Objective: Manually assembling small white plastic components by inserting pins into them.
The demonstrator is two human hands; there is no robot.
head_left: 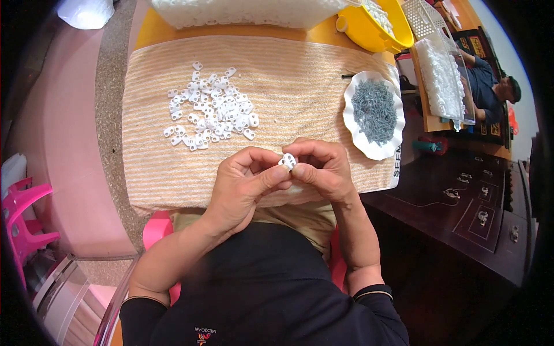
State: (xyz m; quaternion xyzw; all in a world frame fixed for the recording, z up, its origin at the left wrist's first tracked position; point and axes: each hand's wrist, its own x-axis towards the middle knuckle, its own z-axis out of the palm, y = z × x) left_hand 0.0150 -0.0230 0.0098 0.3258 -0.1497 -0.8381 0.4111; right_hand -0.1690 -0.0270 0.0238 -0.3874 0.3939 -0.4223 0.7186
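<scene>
Between my two hands, near the front edge of the striped towel (300, 109), is a small white plastic piece with holes (288, 161). My left hand (249, 180) pinches it from the left, thumb against forefinger. From the other side my right hand (320, 170) grips it with thumb and forefinger. Fingertips cover part of the piece. Ahead and to the left lies a loose heap of similar white pieces with holes (222, 109). A white scalloped dish (348, 115) at the right holds many thin grey metal pins or screws (375, 112).
A clear bin of white pieces (248, 14) stands at the table's far edge, beside a yellow container (369, 32). Further right is a clear tray of white parts (441, 81), with another person (490, 86) behind it. A pink stool (26, 213) stands at left.
</scene>
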